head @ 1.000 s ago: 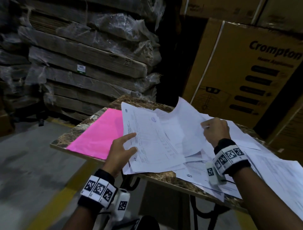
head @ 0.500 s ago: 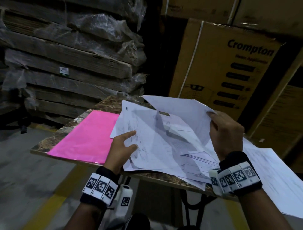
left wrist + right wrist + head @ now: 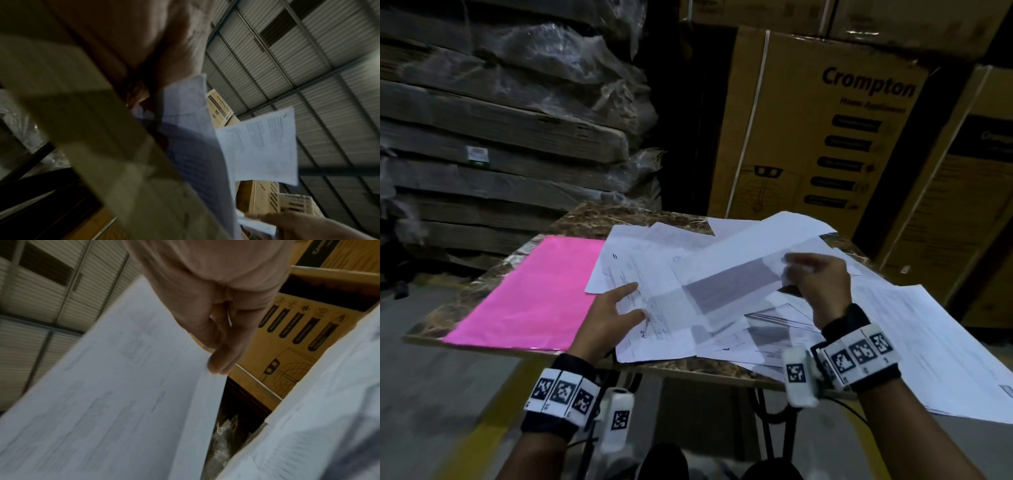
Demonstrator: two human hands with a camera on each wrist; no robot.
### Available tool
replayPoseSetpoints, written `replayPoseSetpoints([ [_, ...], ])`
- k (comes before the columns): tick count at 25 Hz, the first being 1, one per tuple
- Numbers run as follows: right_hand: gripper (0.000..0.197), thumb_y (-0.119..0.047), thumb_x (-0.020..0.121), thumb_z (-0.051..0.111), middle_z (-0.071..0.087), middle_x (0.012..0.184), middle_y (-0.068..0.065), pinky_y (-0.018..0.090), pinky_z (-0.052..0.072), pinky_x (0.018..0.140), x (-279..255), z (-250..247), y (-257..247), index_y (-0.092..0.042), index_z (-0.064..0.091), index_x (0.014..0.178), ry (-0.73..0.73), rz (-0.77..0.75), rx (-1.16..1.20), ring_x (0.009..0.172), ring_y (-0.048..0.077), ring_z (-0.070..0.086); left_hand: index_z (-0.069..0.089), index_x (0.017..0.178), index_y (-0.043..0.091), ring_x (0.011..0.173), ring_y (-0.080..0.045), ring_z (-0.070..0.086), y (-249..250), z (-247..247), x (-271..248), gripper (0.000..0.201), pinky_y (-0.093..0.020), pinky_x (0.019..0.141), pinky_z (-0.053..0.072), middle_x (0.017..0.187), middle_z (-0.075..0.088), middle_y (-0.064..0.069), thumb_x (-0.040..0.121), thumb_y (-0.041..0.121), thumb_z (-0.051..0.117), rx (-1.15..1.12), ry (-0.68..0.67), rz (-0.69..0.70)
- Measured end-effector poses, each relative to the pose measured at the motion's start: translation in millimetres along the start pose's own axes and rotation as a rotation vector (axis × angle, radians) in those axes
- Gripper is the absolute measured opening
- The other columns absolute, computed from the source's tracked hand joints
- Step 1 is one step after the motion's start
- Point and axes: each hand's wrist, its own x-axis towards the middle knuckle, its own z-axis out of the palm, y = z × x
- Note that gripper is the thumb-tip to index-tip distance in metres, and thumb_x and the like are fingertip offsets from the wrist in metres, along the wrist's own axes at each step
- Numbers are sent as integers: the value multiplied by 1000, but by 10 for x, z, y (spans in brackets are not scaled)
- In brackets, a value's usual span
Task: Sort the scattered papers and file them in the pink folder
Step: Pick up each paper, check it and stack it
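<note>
A closed pink folder (image 3: pixel 530 294) lies flat on the left half of a small marble-topped table (image 3: pixel 599 214). Scattered white printed papers (image 3: pixel 654 270) cover the table's middle and right. My left hand (image 3: pixel 616 311) rests near the front edge with straight fingers pressing the leftmost sheets down. My right hand (image 3: pixel 815 284) pinches a white sheet (image 3: pixel 756 246) by its right edge and holds it lifted over the pile. The right wrist view shows that sheet (image 3: pixel 115 394) nipped between thumb and fingers (image 3: pixel 222 360).
Large brown Crompton cartons (image 3: pixel 818 137) stand right behind the table. Plastic-wrapped flat stacks (image 3: pixel 510 120) rise at the back left. More papers (image 3: pixel 935 342) overhang the table's right edge. Grey floor with a yellow line (image 3: pixel 469 448) lies below on the left.
My right hand has carried the pinched sheet leftward and lower over the pile. The left hand has stayed pressed on the left sheets. The view has shifted slightly.
</note>
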Motion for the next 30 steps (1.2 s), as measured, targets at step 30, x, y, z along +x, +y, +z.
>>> replayPoseSetpoints([
  [30,24,-14,88,74,72,93,16,45,59,62,-532,565,180,-8,68,111,-336,166,-251,64,33,71,69,122,13,117,-24,60,-20,-208,-126,39,-38,98,52,126,64,-6,87,-4,68,-434,239,-26],
])
